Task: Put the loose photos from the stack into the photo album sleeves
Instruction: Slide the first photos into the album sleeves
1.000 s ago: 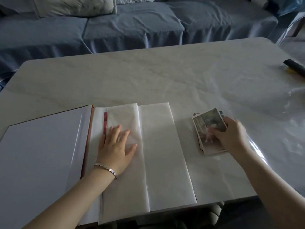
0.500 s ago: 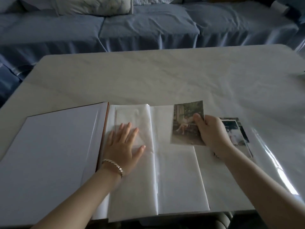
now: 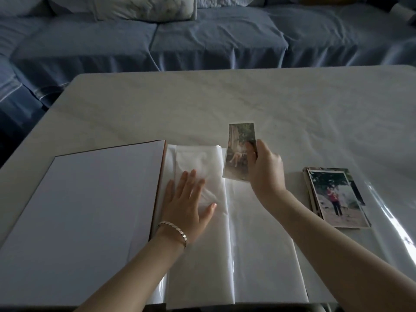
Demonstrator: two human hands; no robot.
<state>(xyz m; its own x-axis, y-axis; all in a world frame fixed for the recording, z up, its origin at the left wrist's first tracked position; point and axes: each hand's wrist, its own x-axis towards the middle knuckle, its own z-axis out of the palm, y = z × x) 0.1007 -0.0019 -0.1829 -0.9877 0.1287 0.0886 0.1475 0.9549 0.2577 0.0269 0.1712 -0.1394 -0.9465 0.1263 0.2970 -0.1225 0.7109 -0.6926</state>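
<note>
Head camera: a person's right hand (image 3: 266, 172) pinches a single photo (image 3: 238, 152) between thumb and curled fingers. It holds the print clear of the table (image 3: 225, 97), over the far end of the open photo album (image 3: 90, 210). A second ago the same hand was at the stack (image 3: 335, 197), taking hold of its top print. The print has since travelled left across the page and now stands nearly on end, foreshortened, its long edge running away from the viewer. With it gone, the stack, which lies well to the right of the album, shows a new top print of a figure in red beneath a tree. The first print appears to be picked and carried, with the slide into a sleeve yet to come.

The left hand (image 3: 189, 199), a metal bracelet (image 3: 173, 230) at its wrist, stays flat with fingers spread. It presses on a thin translucent sheet (image 3: 198, 158) next to the spine, and the sheet puckers slightly under the palm. To its right the sleeve page (image 3: 258, 244) lies smooth and faintly glossy, with a long crease down its middle; no pocket opening can be made out. The left-hand page is plain, stiff and matte white, edged in brown board. The tabletop is pale and marble-veined, and clear film (image 3: 394, 210) glints along its right side. A blue fabric-draped sofa (image 3: 213, 37) runs behind.
</note>
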